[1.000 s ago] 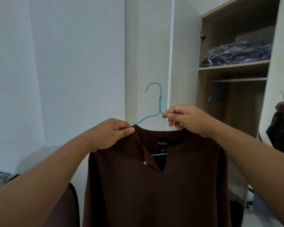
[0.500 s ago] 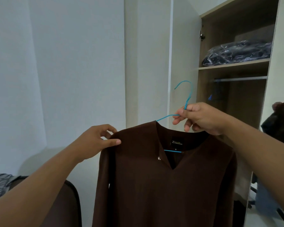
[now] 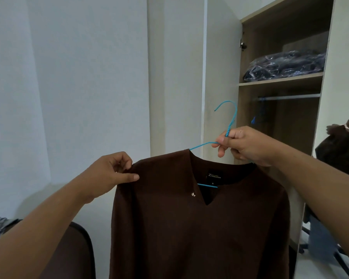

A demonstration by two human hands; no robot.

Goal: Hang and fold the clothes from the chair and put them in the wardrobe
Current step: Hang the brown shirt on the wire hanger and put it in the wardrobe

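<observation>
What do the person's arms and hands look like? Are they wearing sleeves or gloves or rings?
Both arms are bare as far as the view shows: no sleeves, no gloves. The left hand and the right hand show no rings, and neither wrist shows a watch or bracelet. The fingers have short, plain nails with no polish that I can see.

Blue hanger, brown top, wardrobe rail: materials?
Blue hanger: thin wire, seemingly blue-coated; twisted neck where the right hand grips it.
Brown top: matte woven-looking fabric, drapes softly; fibre unclear.
Wardrobe rail: pale grey bar with slight sheen, probably metal.
</observation>
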